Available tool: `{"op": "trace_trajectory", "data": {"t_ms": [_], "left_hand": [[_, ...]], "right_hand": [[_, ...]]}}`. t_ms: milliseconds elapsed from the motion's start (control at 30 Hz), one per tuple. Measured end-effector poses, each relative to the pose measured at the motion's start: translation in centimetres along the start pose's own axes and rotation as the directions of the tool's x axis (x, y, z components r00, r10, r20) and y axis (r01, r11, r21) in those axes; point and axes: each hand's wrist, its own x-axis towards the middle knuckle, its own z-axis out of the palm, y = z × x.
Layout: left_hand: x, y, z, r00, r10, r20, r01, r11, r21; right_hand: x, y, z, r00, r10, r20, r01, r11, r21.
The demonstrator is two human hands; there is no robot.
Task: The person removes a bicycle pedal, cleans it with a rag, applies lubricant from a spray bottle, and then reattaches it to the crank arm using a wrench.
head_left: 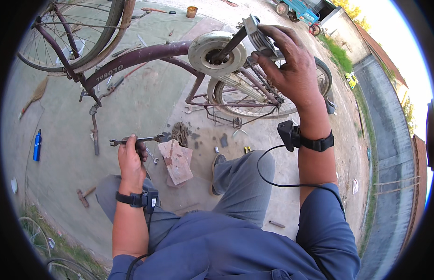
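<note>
A maroon bicycle frame (137, 58) is upside down in front of me, its wheels up off the ground at either side. My right hand (294, 65) is raised at the bicycle's pedal (260, 41), fingers and thumb curled round its near end. The pedal sits on the crank arm (233, 46), which runs down to a whitish round chain cover (198, 53). Lower left, my left hand (132, 156) grips a double open-ended wrench (153, 138) held level, away from the bicycle. Part of the wrench is hidden by the fingers.
Reddish stone blocks (176, 163) lie between my knees, beside a dark rag (180, 133). A hammer (85, 198), a blue bottle (37, 147) and a broom (36, 95) are at the left. Several tools lie under the frame. A blue cart (303, 13) stands far off.
</note>
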Motion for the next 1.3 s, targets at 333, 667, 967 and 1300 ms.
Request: {"op": "trace_trajectory", "data": {"t_ms": [333, 667, 967, 1300], "left_hand": [[0.0, -0.1, 0.0, 0.999, -0.021, 0.025, 0.021, 1.000, 0.015], [-0.2, 0.1, -0.1, 1.000, -0.020, 0.024, 0.020, 1.000, 0.002], [-0.2, 0.1, -0.1, 0.999, -0.027, 0.024, 0.027, 1.000, 0.004], [-0.3, -0.1, 0.0, 0.999, -0.042, 0.030, 0.042, 0.999, 0.011]], "right_hand": [[0.5, 0.5, -0.9, 0.995, -0.038, 0.087, 0.044, 0.997, -0.064], [-2.2, 0.9, 1.5, 0.964, 0.219, -0.151, -0.222, 0.975, -0.003], [-4.3, 1.3, 1.8, 0.909, 0.361, -0.208, -0.365, 0.931, 0.020], [-8.8, 3.0, 2.1, 0.944, 0.306, -0.127, -0.321, 0.938, -0.129]]}}
